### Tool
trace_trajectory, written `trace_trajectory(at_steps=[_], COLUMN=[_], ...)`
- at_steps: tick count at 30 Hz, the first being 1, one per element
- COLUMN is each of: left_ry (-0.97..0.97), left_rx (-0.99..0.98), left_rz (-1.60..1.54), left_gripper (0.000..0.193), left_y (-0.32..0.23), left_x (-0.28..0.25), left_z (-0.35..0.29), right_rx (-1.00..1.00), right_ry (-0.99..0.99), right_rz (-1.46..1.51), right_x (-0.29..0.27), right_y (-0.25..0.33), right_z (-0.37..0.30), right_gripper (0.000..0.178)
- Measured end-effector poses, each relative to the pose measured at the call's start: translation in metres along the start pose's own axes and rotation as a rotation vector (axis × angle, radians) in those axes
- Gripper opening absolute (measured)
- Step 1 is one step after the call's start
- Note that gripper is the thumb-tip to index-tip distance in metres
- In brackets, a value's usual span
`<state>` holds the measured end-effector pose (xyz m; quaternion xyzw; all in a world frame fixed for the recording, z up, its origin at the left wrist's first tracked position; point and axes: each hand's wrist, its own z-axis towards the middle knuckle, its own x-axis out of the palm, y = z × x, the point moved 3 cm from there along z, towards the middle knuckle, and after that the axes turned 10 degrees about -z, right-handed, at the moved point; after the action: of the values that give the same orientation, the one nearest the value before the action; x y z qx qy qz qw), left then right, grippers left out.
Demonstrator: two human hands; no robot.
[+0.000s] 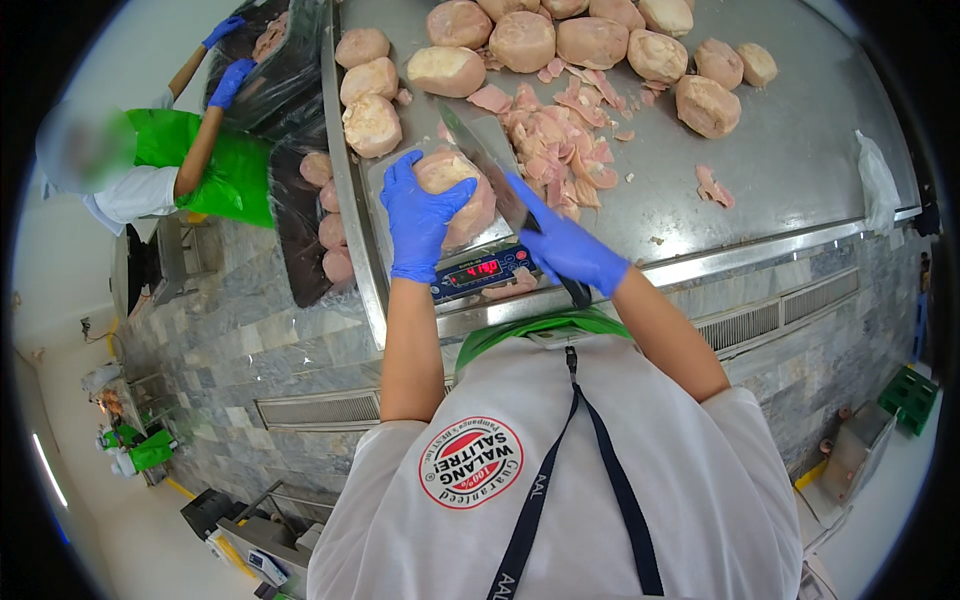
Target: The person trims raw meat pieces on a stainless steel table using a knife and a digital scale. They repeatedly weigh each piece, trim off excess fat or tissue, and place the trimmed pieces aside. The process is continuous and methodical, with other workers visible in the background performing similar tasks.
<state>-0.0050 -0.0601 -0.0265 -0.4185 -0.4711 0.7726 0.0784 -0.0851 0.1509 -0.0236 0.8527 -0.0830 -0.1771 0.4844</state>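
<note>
A rounded pink ham rests on the metal plate of a digital scale at the near left of the steel table. My left hand, in a blue glove, grips its left side with fingers and thumb curled around it. In my blue-gloved right hand is a knife, its long blade slanting up and left along the ham's right side. The dark handle end shows below my palm. Beside the blade lies a heap of pink ham trimmings. A few scraps lie near the scale's display.
Several hams line the far side of the steel table. A clear plastic bag lies at its right edge. On the left, a co-worker in a green apron reaches into a black-lined bin; another lined bin holds hams.
</note>
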Motion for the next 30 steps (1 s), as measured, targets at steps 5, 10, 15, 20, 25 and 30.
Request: trace_trajectory(at_steps=[5,10,15,20,25,30], left_ry=[0.008,0.031,0.099,0.372,0.292,0.125], left_rx=[-0.098,-0.043,-0.013,0.071,0.086,0.001], left_rz=[-0.103,-0.091,-0.142,-0.260,-0.565,-0.519], left_gripper=[0.090,0.089,0.086,0.083,0.070,0.062], left_y=[0.005,0.006,0.014,0.011,0.011,0.022], left_x=[0.000,0.002,0.000,-0.011,-0.042,-0.048], left_z=[-0.002,-0.001,0.005,0.023,0.043,0.025], right_rx=[-0.025,-0.034,-0.128,-0.155,-0.068,-0.141], right_ry=[-0.110,-0.072,-0.118,-0.130,-0.231,-0.305], right_rz=[-0.011,-0.056,-0.232,-0.515,-0.704,-0.616], right_x=[-0.002,0.009,0.013,0.006,-0.001,0.011], right_y=[-0.004,-0.006,-0.014,-0.025,-0.029,-0.033], right_z=[-0.035,-0.014,0.011,-0.022,-0.043,-0.033], right_gripper=[0.082,0.081,0.081,0.085,0.081,0.078])
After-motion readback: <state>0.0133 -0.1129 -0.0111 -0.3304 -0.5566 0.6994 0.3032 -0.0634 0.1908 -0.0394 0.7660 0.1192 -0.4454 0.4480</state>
